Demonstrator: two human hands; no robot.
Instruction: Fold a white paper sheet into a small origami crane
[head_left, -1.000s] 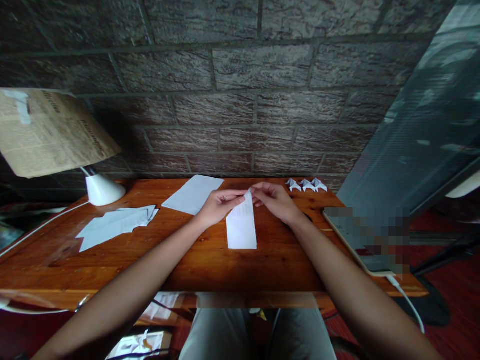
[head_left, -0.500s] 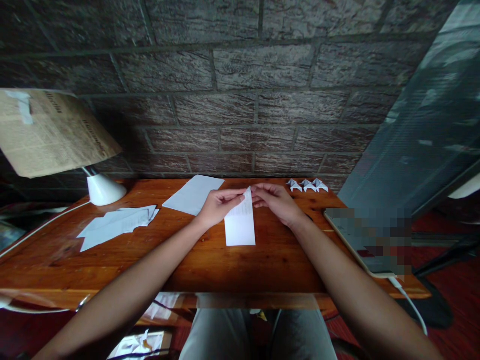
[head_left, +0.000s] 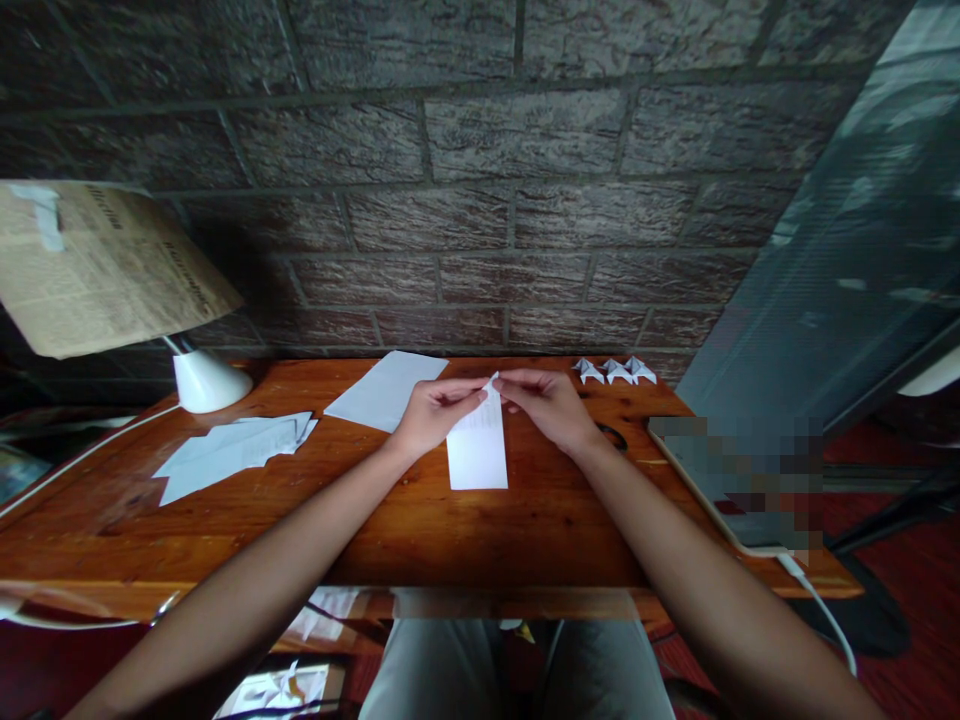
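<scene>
Folded paper strip [head_left: 478, 447]: white, long and narrow, lying at the middle of the wooden desk [head_left: 420, 520], its near end flat on the wood and its far end raised between the two hands.
Left hand [head_left: 433, 412]: fingertips closed on the strip's far left corner, pinching it.
Right hand [head_left: 546, 402]: fingertips closed on the far right corner, meeting the left hand at a small peak of paper.
Step in hand: judged from the pinch, a fold being set at the strip's far end.
Next move: likely calls for lining the edges up and pressing the crease flat on the desk.
Centre, beyond the left hand: plain white sheet [head_left: 386, 389].
Left of frame: loose folded papers [head_left: 232, 450], lamp base [head_left: 208, 381].
Upper right of the desk: three small folded paper pieces [head_left: 615, 371].
</scene>
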